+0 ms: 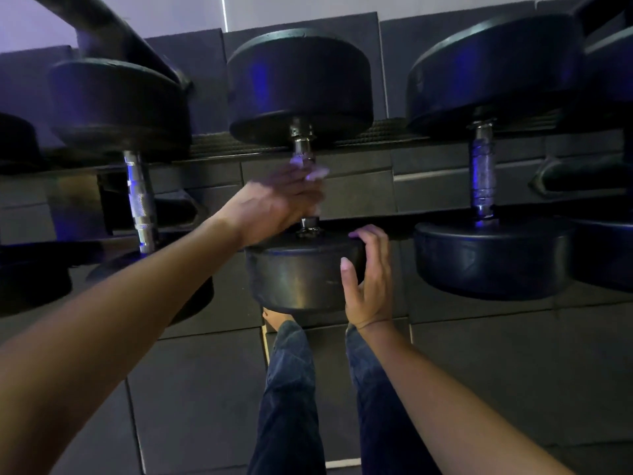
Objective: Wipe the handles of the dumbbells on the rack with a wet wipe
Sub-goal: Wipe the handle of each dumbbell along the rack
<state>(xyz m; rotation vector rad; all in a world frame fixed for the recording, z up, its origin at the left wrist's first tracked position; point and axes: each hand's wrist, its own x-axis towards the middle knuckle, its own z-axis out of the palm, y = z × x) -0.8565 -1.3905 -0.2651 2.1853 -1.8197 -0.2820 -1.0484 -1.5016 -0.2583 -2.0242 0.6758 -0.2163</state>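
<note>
Three black dumbbells lie side by side on the rack. The middle dumbbell (301,275) has its chrome handle (301,142) mostly covered by my left hand (277,204), which is wrapped around it with a pale wet wipe (313,171) showing at the fingertips. My right hand (370,282) grips the right side of that dumbbell's near head, thumb on the front face and fingers over the top. The left dumbbell's handle (138,197) and the right dumbbell's handle (482,176) are bare.
A black rack rail (428,221) runs across under the handles. Further dumbbell heads show at the far left (20,279) and far right (606,248). Dark floor tiles (496,365) lie below, with my jeans-clad legs (291,389) and a bare foot (274,318) under the middle dumbbell.
</note>
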